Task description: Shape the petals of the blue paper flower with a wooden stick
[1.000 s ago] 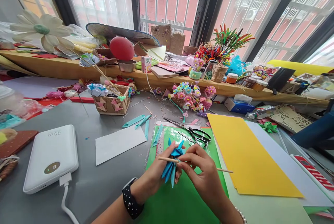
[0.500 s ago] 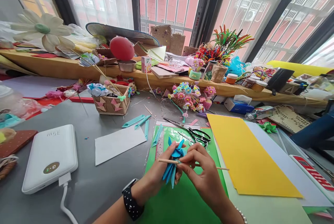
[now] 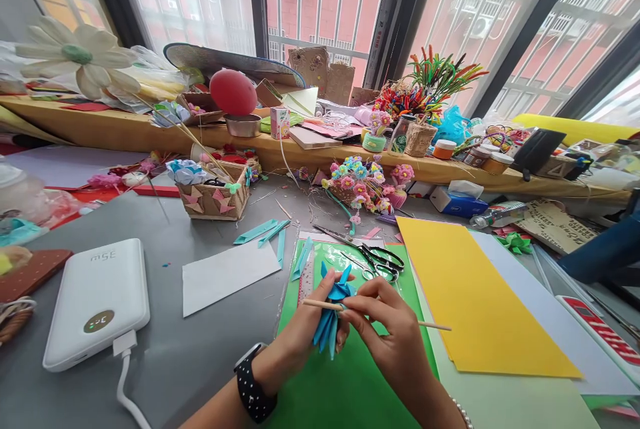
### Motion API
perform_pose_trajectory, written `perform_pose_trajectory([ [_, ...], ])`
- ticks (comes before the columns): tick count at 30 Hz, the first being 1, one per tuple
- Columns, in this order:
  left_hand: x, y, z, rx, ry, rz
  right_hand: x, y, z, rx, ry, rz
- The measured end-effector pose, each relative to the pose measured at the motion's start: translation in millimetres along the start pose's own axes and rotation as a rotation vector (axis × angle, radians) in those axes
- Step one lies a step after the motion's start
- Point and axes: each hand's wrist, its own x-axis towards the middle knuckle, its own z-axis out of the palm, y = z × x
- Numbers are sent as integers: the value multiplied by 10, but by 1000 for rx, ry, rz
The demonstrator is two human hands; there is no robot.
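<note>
Shifted slightly right, your thin wooden stick (image 3: pixel 320 305) crosses the blue folded-paper flower (image 3: pixel 327 330), which your left hand (image 3: pixel 300 339) grips. Your right hand (image 3: pixel 395 342) pinches the stick. Petal curling seems underway, so keep that pinch steady.

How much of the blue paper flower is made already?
Done: the flower has its blue petals folded and bunched; cut strips lie near the scissors. In hand: the left hand pinches the flower, and the right hand holds a stick across it. Left: the stick seems not yet fixed on as a stem, so probably that joining.
</note>
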Motion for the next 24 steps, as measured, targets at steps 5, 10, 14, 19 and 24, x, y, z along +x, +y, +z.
perform_pose_trajectory([
  [5,1,12,-24,105,-121,-8,24,-24,-20,16,-16,13],
  [10,-18,7,-29,184,-89,-11,49,-41,-45,8,-38,-5],
  [14,-21,3,-21,182,-60,-45,40,-45,-49,-12,-51,-12],
  [19,-51,50,22,200,-48,-69,24,-52,-53,-49,-51,-41],
  [24,-54,57,28,187,-51,-62,23,-54,-58,-54,-61,-28],
])
